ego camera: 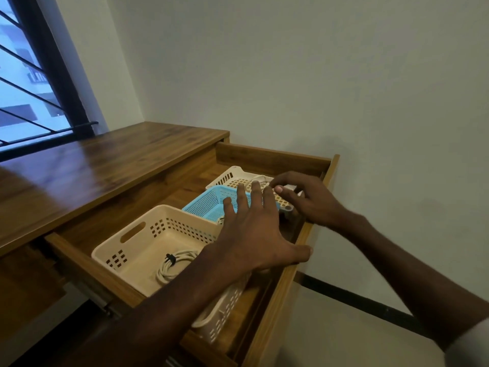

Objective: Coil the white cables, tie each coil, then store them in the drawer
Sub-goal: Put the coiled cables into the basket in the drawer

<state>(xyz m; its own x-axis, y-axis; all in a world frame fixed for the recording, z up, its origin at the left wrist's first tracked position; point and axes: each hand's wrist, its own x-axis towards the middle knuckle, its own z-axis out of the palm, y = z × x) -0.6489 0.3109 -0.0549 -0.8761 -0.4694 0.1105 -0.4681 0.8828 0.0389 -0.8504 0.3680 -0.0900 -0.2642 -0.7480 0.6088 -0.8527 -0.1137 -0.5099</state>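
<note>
The wooden drawer [275, 154] stands pulled out with three baskets in a row. A tied white cable coil [176, 263] with a black tie lies in the near cream basket [132, 250]. My left hand [254, 234] hovers with fingers spread over the blue basket [203, 202], thumb resting on the drawer's front edge. A bit of white cable [221, 220] shows under that hand. My right hand [307, 200] reaches over the far white basket [230, 176] and pinches a white plug or cable end [288, 187] there.
The wooden desk top [105, 165] runs left of the drawer toward a barred window [29, 75]. A plain wall [344, 75] stands behind and right of the drawer. A metal drawer slide [100, 300] shows under the near left corner.
</note>
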